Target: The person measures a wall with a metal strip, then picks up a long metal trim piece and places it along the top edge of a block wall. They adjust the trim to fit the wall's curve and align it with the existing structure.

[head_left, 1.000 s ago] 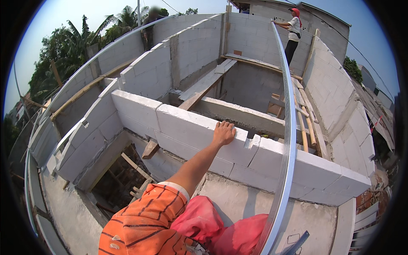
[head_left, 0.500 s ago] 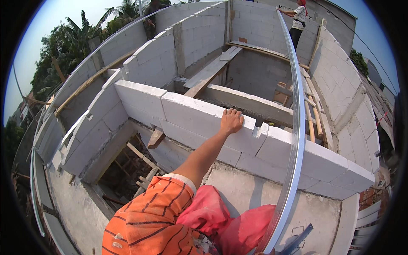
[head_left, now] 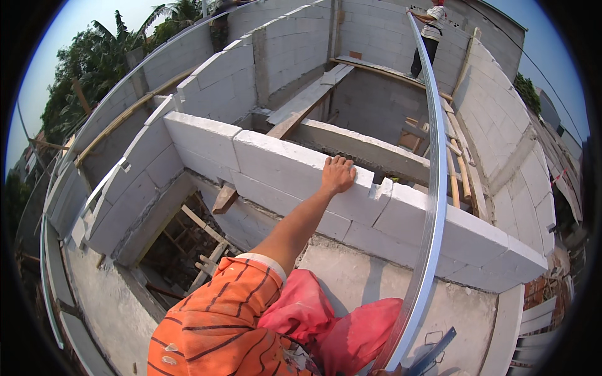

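Observation:
My left hand (head_left: 338, 174) rests on top of a low wall of white blocks (head_left: 295, 156), close to a notch in its upper edge. Its fingers curl over the far side of the edge. A long silvery metal channel (head_left: 437, 188) runs from the bottom of the view across this wall to the far end. At the lower edge, my right hand (head_left: 390, 371) grips the channel's near end; only a small part of that hand shows. Beside it, a blue straight-edged tool (head_left: 433, 352) lies over the concrete, its kind unclear.
At the far end a person (head_left: 429, 37) holds the channel's other end; another person (head_left: 221, 22) is at the far left. A deep opening with timber (head_left: 188, 241) lies left of my arm. Planks (head_left: 313, 103) and bamboo poles (head_left: 461, 163) span the gap behind the wall.
The view has shifted slightly, so the walls sit a little further left and higher. My left hand stays on the wall, and the channel keeps nearly the same position.

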Motion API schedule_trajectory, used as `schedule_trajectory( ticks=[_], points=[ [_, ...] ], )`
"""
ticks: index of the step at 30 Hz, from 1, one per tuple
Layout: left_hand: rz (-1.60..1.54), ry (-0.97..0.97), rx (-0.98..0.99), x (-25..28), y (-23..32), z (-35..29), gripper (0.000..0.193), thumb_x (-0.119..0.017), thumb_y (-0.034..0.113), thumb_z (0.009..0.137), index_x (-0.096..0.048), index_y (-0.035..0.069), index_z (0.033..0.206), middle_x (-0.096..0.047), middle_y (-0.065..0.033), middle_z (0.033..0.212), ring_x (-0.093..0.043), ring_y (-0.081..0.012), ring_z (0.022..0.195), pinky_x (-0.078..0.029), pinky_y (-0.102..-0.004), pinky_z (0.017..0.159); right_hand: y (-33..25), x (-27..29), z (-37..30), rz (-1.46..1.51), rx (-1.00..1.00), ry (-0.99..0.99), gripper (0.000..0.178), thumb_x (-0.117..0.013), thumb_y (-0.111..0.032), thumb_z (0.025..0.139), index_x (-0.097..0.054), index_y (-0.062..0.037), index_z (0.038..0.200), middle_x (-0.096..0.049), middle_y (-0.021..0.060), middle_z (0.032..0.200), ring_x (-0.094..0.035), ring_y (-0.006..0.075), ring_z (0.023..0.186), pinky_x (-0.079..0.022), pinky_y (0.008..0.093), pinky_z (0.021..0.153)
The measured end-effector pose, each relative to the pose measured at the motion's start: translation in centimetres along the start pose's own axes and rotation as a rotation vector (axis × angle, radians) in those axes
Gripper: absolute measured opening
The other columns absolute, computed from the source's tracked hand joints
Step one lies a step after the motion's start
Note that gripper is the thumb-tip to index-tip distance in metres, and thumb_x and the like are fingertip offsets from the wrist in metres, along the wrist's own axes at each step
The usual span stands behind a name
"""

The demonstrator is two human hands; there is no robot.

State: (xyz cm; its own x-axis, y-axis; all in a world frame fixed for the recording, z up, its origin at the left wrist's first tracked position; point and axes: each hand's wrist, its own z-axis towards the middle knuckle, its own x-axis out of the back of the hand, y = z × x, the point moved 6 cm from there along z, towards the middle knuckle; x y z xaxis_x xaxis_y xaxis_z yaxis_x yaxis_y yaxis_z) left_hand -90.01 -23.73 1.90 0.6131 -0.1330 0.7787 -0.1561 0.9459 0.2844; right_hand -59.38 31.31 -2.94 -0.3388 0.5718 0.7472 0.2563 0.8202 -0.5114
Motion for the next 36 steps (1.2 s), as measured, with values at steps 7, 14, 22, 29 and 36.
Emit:
schedule_trajectory(
  ticks=[7,14,22,29,36],
  points=[
    [0.009,-0.019,0.008,-0.2,0.1,0.1,0.037,-0.044,0.034,0.09,-0.062,0.009,0.11,-0.06,-0.0102,0.115,-0.047,-0.0242,0.119,-0.027,-0.046,0.105,0.2,0.0,-0.2,0.004,-0.004,0.004,0.089,-0.074,-0.023,0.071,-0.026,-0.0008,0.143,-0.046,0.0261,0.132,-0.044,0.0348,0.125,-0.037,0.0399,0.105],
    [0.021,-0.024,0.003,-0.5,0.0,0.2,0.037,-0.044,0.034,0.09,-0.062,0.01,0.11,-0.06,-0.01,0.113,-0.048,-0.0242,0.118,-0.027,-0.0458,0.105,0.7,0.2,-0.5,0.005,-0.01,0.011,0.09,-0.074,-0.022,0.071,-0.026,-0.0008,0.143,-0.046,0.0263,0.132,-0.044,0.0351,0.125,-0.037,0.04,0.105],
    [-0.003,0.026,-0.006,-0.4,-0.1,0.1,0.037,-0.046,0.034,0.089,-0.063,0.01,0.11,-0.06,-0.0097,0.115,-0.048,-0.0246,0.119,-0.028,-0.0459,0.105,1.0,0.5,-1.1,0.01,-0.023,0.017,0.09,-0.074,-0.022,0.071,-0.025,-0.0007,0.144,-0.045,0.0266,0.132,-0.043,0.0354,0.125,-0.037,0.0401,0.105],
    [-0.037,0.053,-0.012,-0.5,-0.4,0.0,0.036,-0.047,0.032,0.088,-0.062,0.009,0.112,-0.061,-0.0094,0.115,-0.048,-0.0248,0.12,-0.027,-0.0463,0.106,0.9,0.7,-1.4,0.007,-0.042,0.019,0.09,-0.074,-0.021,0.071,-0.024,-0.0006,0.144,-0.045,0.0268,0.133,-0.043,0.0356,0.125,-0.037,0.0401,0.105],
    [-0.037,0.144,-0.028,0.2,0.2,-0.3,0.028,-0.051,0.026,0.087,-0.064,0.01,0.107,-0.062,-0.0071,0.11,-0.052,-0.0233,0.114,-0.032,-0.0454,0.102,0.9,1.0,-1.9,-0.007,-0.072,0.032,0.091,-0.074,-0.021,0.071,-0.023,-0.0005,0.144,-0.044,0.0271,0.133,-0.043,0.0359,0.126,-0.037,0.0402,0.105]
  ],
)
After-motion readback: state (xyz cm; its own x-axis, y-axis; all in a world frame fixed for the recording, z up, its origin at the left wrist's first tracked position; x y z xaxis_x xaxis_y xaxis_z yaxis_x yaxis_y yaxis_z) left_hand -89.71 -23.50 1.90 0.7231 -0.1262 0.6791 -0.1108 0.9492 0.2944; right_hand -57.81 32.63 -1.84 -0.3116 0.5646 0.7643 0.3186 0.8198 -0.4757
